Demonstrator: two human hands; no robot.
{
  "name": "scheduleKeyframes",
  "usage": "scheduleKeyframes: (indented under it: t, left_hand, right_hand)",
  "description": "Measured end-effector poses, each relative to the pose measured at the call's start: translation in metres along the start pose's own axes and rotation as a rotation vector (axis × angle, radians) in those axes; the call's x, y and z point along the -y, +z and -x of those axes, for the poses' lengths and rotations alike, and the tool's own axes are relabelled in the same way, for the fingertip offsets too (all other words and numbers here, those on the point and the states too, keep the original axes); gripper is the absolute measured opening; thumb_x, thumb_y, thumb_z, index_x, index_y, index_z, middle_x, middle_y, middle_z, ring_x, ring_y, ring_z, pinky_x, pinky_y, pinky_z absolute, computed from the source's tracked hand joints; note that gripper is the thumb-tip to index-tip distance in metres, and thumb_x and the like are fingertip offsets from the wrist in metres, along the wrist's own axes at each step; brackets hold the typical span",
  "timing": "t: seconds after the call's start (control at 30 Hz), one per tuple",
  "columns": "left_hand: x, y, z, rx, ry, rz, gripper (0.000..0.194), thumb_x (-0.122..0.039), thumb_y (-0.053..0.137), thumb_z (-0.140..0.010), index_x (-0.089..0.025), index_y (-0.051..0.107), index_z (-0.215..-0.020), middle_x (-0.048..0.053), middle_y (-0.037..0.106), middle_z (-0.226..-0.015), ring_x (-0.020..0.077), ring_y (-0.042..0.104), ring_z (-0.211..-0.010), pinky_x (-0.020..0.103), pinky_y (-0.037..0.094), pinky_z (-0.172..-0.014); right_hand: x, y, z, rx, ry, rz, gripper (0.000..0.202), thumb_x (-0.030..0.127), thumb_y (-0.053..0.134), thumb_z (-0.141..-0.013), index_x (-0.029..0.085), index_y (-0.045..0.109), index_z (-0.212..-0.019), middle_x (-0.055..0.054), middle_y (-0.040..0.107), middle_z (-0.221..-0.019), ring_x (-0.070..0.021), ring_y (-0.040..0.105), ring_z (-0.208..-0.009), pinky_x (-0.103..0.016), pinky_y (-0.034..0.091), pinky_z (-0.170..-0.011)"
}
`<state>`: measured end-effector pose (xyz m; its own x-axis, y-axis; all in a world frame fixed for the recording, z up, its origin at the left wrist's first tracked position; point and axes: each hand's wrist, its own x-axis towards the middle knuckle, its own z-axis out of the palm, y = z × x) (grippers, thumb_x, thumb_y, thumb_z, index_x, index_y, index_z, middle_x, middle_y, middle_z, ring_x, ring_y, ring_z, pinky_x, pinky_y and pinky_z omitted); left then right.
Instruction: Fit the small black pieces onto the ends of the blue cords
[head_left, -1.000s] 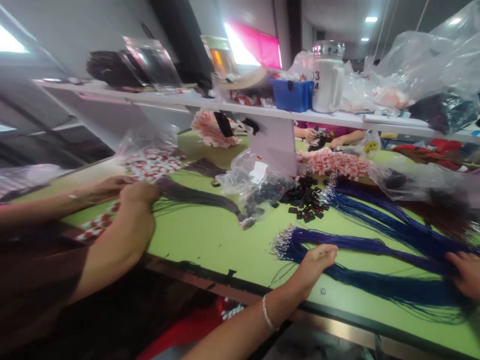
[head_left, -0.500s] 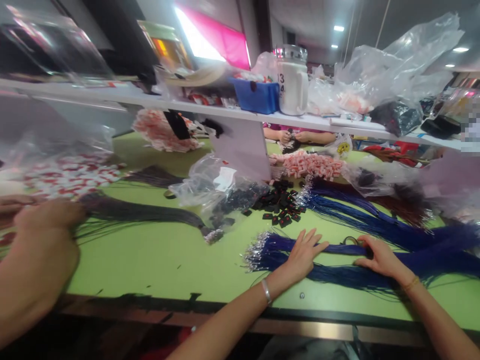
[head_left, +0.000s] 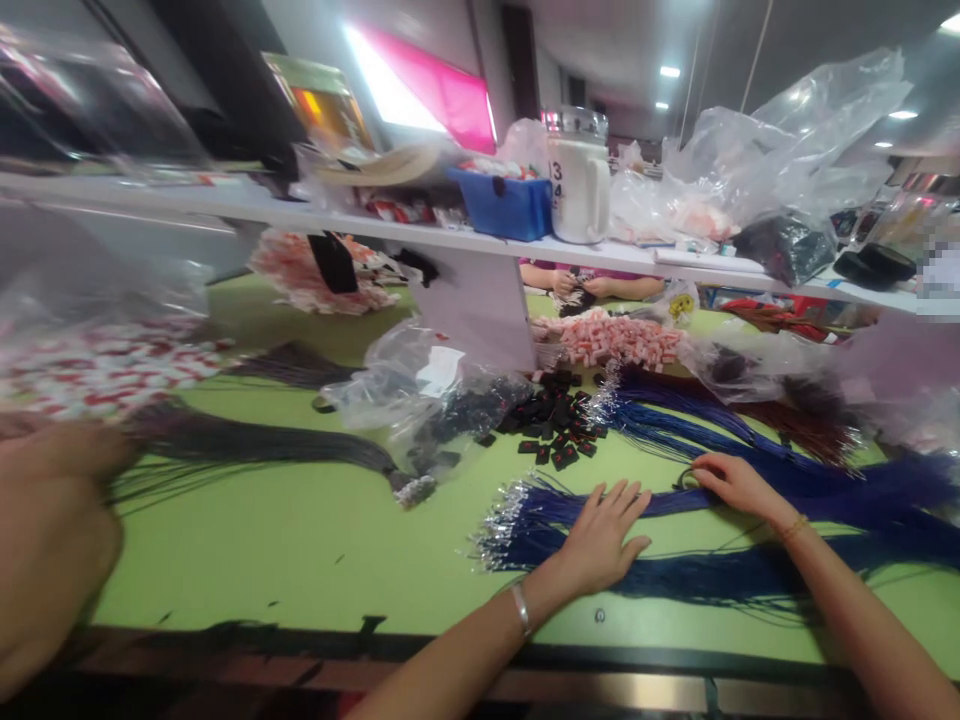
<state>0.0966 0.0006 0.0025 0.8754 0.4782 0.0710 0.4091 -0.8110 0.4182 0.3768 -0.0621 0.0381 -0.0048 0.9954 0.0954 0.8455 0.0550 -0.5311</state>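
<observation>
A bundle of thin blue cords (head_left: 675, 575) with silvery metal ends (head_left: 502, 525) lies across the bench in front of me. My left hand (head_left: 604, 535) rests palm down on the cords near those ends, its fingers stretched out. To the right, my right hand (head_left: 739, 487) has its fingers curled on an upper strand group of blue cords, held apart from the lower ones. Just beyond its fingertips is a small dark loop (head_left: 685, 479); whether the fingers touch it I cannot tell. Small black tags (head_left: 555, 425) lie in a pile beyond my left hand.
At far left, a co-worker's hand (head_left: 56, 530) is near dark grey cords (head_left: 277, 445). Behind are a plastic bag (head_left: 375, 375), more blue cords (head_left: 690, 430) and pink-white pieces (head_left: 600, 335). A shelf (head_left: 420, 225) holds a blue bin (head_left: 506, 205) and a white mug (head_left: 581, 190).
My right hand has moved up and away, drawing the upper cords apart from the lower ones; a gap shows between them. My left hand stays spread on the cords. The view has shifted slightly.
</observation>
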Motion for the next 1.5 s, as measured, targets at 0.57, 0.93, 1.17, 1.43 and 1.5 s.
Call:
scheduleKeyframes:
  t: [0.57, 0.93, 1.17, 1.43, 1.5]
  left_hand:
    - [0.007, -0.001, 0.007, -0.059, 0.032, 0.063, 0.063, -0.043, 0.046, -0.087, -0.029, 0.025, -0.145, 0.006, 0.034, -0.150, 0.0270, 0.027, -0.138, 0.050, 0.015, -0.113]
    - [0.007, -0.009, 0.007, -0.027, 0.018, 0.127, 0.065, -0.046, 0.047, -0.087, -0.029, 0.025, -0.145, 0.005, 0.033, -0.150, 0.0277, 0.026, -0.139, 0.052, 0.014, -0.113]
    - [0.004, -0.014, 0.009, -0.028, 0.001, 0.144, 0.062, -0.049, 0.042, -0.088, -0.028, 0.027, -0.145, 0.006, 0.034, -0.150, 0.0279, 0.027, -0.138, 0.051, 0.014, -0.114]
    - [0.008, -0.008, 0.008, -0.053, 0.027, 0.132, 0.063, -0.049, 0.042, -0.088, -0.028, 0.025, -0.146, 0.006, 0.033, -0.150, 0.0273, 0.025, -0.139, 0.050, 0.013, -0.114]
    - [0.008, -0.007, 0.007, -0.048, 0.029, 0.126, 0.064, -0.048, 0.043, -0.088, -0.028, 0.025, -0.146, 0.006, 0.033, -0.150, 0.0279, 0.026, -0.139, 0.051, 0.014, -0.113]
  right_hand:
    - [-0.029, 0.014, -0.235, -0.135, 0.148, 0.310, 0.030, 0.022, 0.055, -0.078, 0.019, 0.067, -0.105, -0.011, 0.066, -0.110, -0.0266, 0.058, -0.103, -0.038, 0.040, -0.092]
    - [-0.069, 0.004, -0.272, 0.145, 0.083, 0.130, 0.023, 0.032, 0.060, -0.071, 0.018, 0.066, -0.089, 0.000, 0.068, -0.086, -0.0152, 0.059, -0.078, -0.023, 0.045, -0.068]
    - [-0.077, 0.000, -0.272, 0.091, 0.015, 0.107, 0.022, 0.037, 0.054, -0.077, 0.018, 0.065, -0.082, -0.002, 0.067, -0.082, -0.0168, 0.058, -0.076, -0.028, 0.046, -0.073]
    - [-0.051, -0.012, -0.266, -0.045, 0.002, 0.163, 0.048, 0.046, 0.055, -0.082, 0.018, 0.055, -0.121, -0.011, 0.064, -0.111, -0.0242, 0.058, -0.101, -0.033, 0.042, -0.089]
    - [-0.038, -0.017, -0.263, -0.081, 0.046, 0.240, 0.049, 0.046, 0.055, -0.083, 0.017, 0.055, -0.123, -0.013, 0.064, -0.113, -0.0264, 0.057, -0.105, -0.035, 0.041, -0.091]
